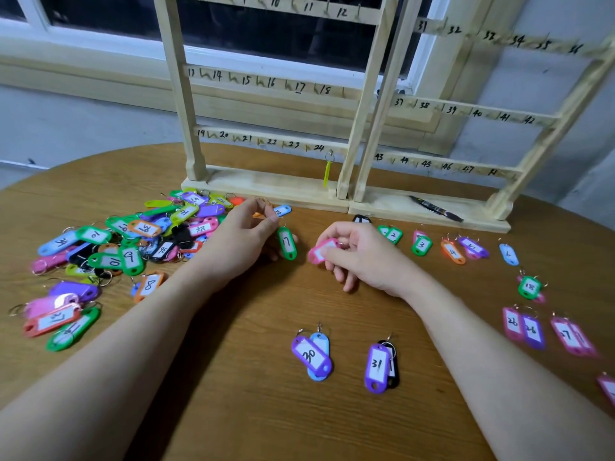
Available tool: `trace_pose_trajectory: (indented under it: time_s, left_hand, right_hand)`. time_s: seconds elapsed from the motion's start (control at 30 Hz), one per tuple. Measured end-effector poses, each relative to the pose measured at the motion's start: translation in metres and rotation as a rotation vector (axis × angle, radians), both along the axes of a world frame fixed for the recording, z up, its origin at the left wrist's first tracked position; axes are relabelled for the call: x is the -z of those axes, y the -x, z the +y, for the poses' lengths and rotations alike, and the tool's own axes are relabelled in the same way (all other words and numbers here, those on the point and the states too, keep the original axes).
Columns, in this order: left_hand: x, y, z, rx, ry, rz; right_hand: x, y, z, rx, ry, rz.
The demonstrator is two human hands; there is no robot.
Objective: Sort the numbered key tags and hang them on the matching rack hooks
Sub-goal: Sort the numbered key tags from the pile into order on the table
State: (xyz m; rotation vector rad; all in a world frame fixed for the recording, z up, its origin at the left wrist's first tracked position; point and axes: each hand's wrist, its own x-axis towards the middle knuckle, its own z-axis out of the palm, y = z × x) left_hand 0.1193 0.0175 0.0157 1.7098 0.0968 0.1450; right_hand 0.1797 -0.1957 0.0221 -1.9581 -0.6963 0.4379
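Fingers (336, 247) of right hand (362, 257) pinch glossy pink oblong tag (321, 251); left hand (239, 237) pinches green tag (287, 243).

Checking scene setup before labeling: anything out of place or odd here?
Two things. A black pen lies on the right rack's base, not a tag. One yellow tag hangs alone at the right end of the 19-24 rail; every other visible hook is bare. The tag pile at left is unsorted.

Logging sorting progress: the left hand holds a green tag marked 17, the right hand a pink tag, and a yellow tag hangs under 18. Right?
Not quite. The head view shows the yellow tag hanging beside 24, not 18. The left hand does hold the green tag marked 17, the right hand the pink tag.
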Motion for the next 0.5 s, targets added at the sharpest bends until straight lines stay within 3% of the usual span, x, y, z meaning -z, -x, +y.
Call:
trace_pose_trajectory:
  time_s: [0.27,0.37,0.5]
  left_hand:
    - [0.001,0.002,-0.008,-0.035,-0.136,-0.057]
    - [0.004,0.004,-0.016,-0.052,-0.317,-0.139]
    - [0.001,0.005,-0.028,-0.05,-0.413,-0.162]
  right_hand:
    - [-0.002,0.005,-0.003,0.019,0.018,-0.022]
    - [-0.01,0.015,-0.011,0.07,-0.004,-0.01]
    - [-0.024,0.027,-0.042,0.095,0.095,-0.081]
